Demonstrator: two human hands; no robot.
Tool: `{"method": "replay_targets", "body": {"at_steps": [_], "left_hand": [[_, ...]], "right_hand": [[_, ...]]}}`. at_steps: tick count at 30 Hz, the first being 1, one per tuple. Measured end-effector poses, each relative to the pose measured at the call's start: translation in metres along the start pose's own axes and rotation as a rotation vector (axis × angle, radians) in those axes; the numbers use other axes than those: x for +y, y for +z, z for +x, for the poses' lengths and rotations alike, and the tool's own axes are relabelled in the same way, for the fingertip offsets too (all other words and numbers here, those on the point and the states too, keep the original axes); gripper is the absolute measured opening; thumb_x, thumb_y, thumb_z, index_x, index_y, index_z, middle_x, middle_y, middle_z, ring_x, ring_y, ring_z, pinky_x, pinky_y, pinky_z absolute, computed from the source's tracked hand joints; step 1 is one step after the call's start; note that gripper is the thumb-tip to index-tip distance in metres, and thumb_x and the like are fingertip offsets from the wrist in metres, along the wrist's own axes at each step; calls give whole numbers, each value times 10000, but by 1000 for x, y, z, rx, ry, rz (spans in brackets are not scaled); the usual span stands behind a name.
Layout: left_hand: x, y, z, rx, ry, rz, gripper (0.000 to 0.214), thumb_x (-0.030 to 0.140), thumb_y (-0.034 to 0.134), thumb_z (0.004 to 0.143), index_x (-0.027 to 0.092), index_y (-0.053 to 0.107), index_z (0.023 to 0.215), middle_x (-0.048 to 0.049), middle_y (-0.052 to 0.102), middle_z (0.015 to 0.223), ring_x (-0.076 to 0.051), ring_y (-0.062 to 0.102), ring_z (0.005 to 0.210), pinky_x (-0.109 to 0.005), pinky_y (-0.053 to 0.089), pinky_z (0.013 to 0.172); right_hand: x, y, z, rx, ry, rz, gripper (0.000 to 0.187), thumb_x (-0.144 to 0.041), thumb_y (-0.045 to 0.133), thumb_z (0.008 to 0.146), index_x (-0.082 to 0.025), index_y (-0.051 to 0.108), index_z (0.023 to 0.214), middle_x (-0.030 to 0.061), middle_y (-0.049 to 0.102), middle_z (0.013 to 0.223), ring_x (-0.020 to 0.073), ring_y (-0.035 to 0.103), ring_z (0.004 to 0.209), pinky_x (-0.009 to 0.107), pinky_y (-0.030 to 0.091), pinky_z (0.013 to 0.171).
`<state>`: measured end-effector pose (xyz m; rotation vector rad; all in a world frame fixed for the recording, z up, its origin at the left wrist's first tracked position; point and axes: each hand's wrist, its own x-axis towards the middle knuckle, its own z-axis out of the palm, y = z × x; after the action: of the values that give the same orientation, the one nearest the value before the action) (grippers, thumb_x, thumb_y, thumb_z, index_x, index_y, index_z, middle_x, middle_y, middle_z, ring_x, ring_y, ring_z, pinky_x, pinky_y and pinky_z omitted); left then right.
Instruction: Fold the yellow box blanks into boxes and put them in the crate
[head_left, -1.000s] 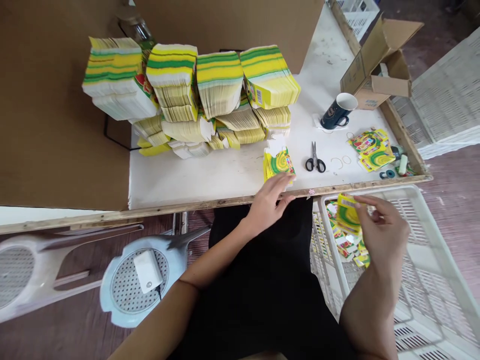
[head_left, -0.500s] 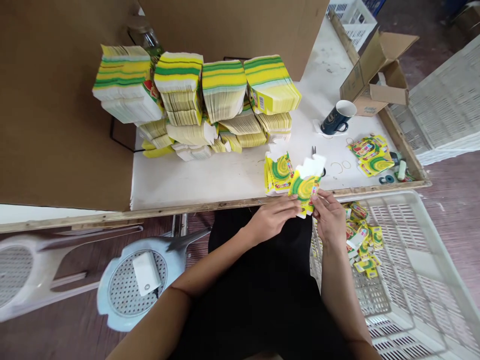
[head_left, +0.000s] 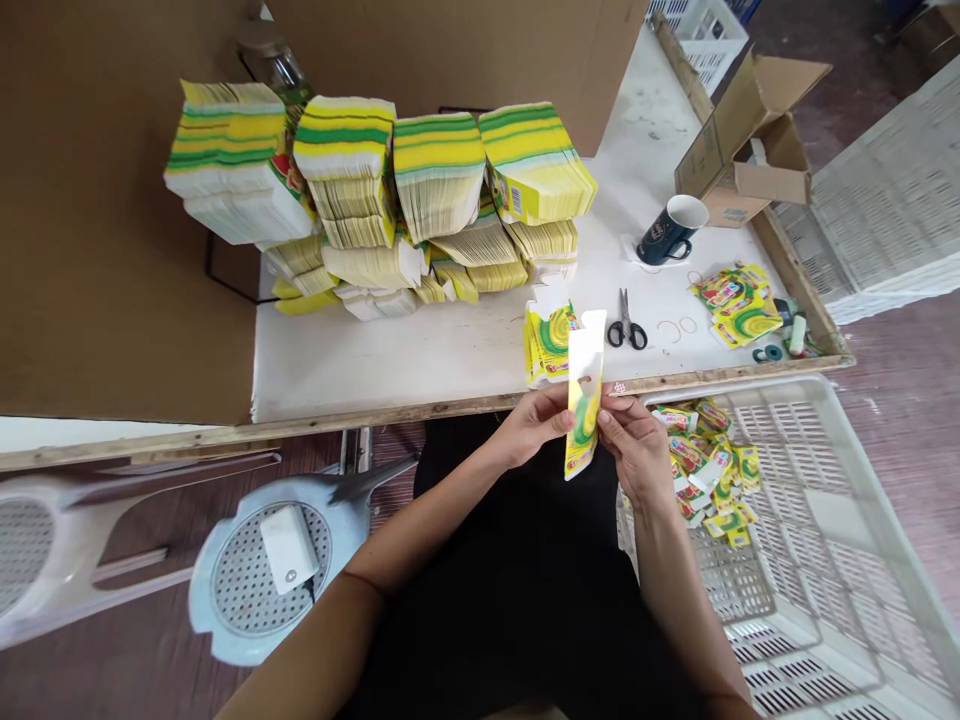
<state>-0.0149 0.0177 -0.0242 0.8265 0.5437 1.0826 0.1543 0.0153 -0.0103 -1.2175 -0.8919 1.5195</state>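
Note:
A yellow-green printed carton (head_left: pixel 583 425) with white flaps at its top is between my two hands, just off the table's front edge. My left hand (head_left: pixel 536 425) closes on its left side, thumb on the front. On its right side, the fingers of my right hand (head_left: pixel 637 445) pinch it. Behind the carton, on the table, lies a small pile of flat printed cartons (head_left: pixel 547 345). Black-handled scissors (head_left: pixel 627 325) rest to the right of that pile. Below and right of my right hand, several small yellow cartons (head_left: pixel 712 465) lie in a white plastic crate (head_left: pixel 847 500).
Tall stacks of flat cartons (head_left: pixel 439 175) stand along the back against cardboard (head_left: pixel 450 50). A dark mug (head_left: pixel 664 235), an open cardboard box (head_left: pixel 720 150) and another carton pile (head_left: pixel 739 305) sit to the right. A blue stool (head_left: pixel 202 590) holding a white device (head_left: pixel 289 548) stands left.
The carton has turned from showing its broad face to a narrower view, and shifted slightly left and down. The scissors, formerly mostly covered, now show fully.

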Motion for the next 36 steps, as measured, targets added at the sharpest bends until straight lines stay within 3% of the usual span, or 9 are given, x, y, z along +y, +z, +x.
{"method": "replay_targets", "body": {"at_steps": [8, 12, 15, 18, 24, 27, 29, 32, 36], "left_hand": [[-14, 3, 2, 328, 13, 249, 571, 679, 707, 835, 130, 691, 990, -81, 758, 952, -201, 715, 857, -326, 590, 795], [-10, 9, -1, 375, 86, 379, 603, 602, 722, 864, 165, 572, 1252, -72, 761, 995, -188, 720, 857, -315, 591, 809], [-1, 9, -5, 321, 131, 414, 783, 499, 767, 865, 231, 367, 1481, -94, 758, 1120, -180, 738, 871, -309, 598, 816], [7, 6, -8, 180, 119, 436, 663, 460, 726, 908, 240, 440, 1464, -114, 738, 1176, -212, 743, 986, -337, 600, 878], [8, 1, -11, 85, 45, 443, 430, 463, 759, 877, 201, 601, 1180, -77, 724, 1043, -207, 730, 938, -322, 597, 846], [3, 2, -11, 59, 25, 442, 463, 482, 753, 878, 213, 582, 1214, -83, 723, 1067, -200, 729, 919, -314, 599, 819], [1, 2, -11, 42, 7, 402, 639, 480, 748, 884, 260, 472, 1417, -102, 736, 1132, -222, 746, 953, -341, 614, 830], [2, 1, -10, -3, -15, 359, 870, 459, 766, 875, 288, 293, 1585, -139, 740, 1213, -268, 758, 1033, -379, 631, 847], [4, 0, -9, 13, 49, 425, 549, 390, 742, 904, 232, 590, 1407, -154, 675, 1385, -292, 707, 1200, -360, 617, 908]], "right_hand": [[3, 7, -3, 21, -110, -209, 428, -592, 856, 735, -215, 699, 866, 47, 755, 798, 193, 703, 733, 346, 608, 737], [8, 7, -4, 96, -176, -279, 365, -549, 802, 824, -211, 669, 867, 40, 731, 792, 179, 675, 709, 322, 573, 702], [5, 0, -2, 76, -271, -354, 407, -474, 795, 855, -234, 647, 1148, 33, 737, 906, 164, 655, 722, 306, 546, 696], [-2, -10, 0, -54, -311, -422, 630, -435, 780, 872, -284, 522, 1427, 38, 729, 1031, 164, 641, 738, 299, 527, 672], [-17, -24, 1, -176, -298, -509, 239, -450, 664, 958, -256, 709, 1089, 21, 689, 864, 162, 601, 685, 279, 467, 597], [-20, -26, 2, -161, -381, -580, 244, -453, 632, 978, -243, 738, 913, 45, 708, 866, 190, 643, 763, 308, 503, 676], [-18, -25, 3, -128, -414, -585, 248, -461, 638, 971, -246, 747, 911, 63, 728, 917, 215, 679, 856, 333, 538, 759], [-14, -22, 5, -66, -388, -508, 272, -474, 675, 942, -269, 719, 1116, 69, 749, 1041, 218, 706, 921, 343, 568, 813], [-20, -25, 7, -95, -473, -562, 323, -534, 610, 974, -281, 765, 1101, 84, 751, 1134, 250, 682, 1079, 405, 538, 963]]}}
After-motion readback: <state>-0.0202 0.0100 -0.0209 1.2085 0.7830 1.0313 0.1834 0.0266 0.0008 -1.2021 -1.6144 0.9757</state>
